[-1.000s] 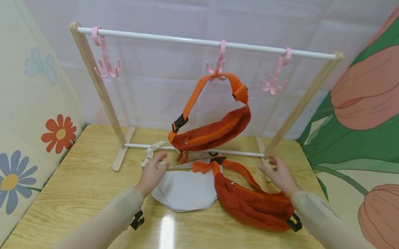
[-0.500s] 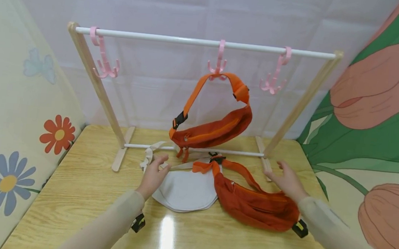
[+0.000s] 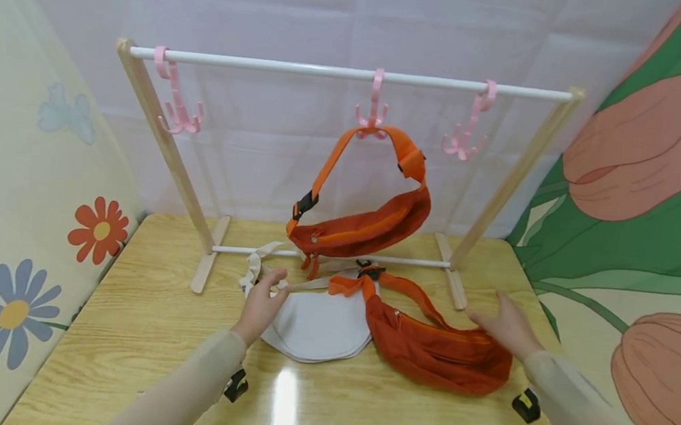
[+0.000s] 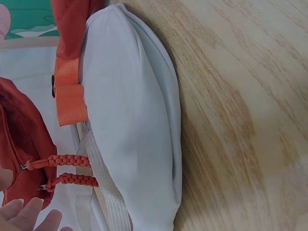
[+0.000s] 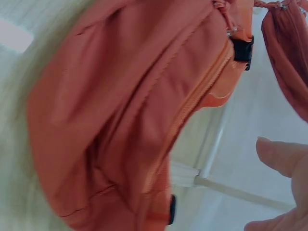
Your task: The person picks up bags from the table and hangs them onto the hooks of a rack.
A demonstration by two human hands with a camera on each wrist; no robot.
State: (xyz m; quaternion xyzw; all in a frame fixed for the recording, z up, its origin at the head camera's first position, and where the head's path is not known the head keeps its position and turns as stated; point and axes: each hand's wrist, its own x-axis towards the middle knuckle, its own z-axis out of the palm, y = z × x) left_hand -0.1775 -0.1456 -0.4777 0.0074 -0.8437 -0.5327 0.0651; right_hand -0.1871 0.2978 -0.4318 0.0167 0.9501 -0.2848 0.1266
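An orange-red waist bag hangs tilted by its strap from the middle pink hook. Below it on the table lie a white waist bag and, to its right, a second orange-red waist bag. My left hand hovers by the white bag's left end, fingers loosely bent around nothing. Beside the right end of the lying orange-red bag is my right hand, thumb and fingers apart and nothing held. In the right wrist view its thumb stands apart from that bag.
A rack with a white top bar and wooden legs stands at the back of the wooden table. More pink hooks hang at its left and right. A printed flower cloth borders the right side.
My right hand has moved right and a little nearer, past the lying orange-red bag's end. My left hand stays almost in place. The hanging bag has shifted slightly.
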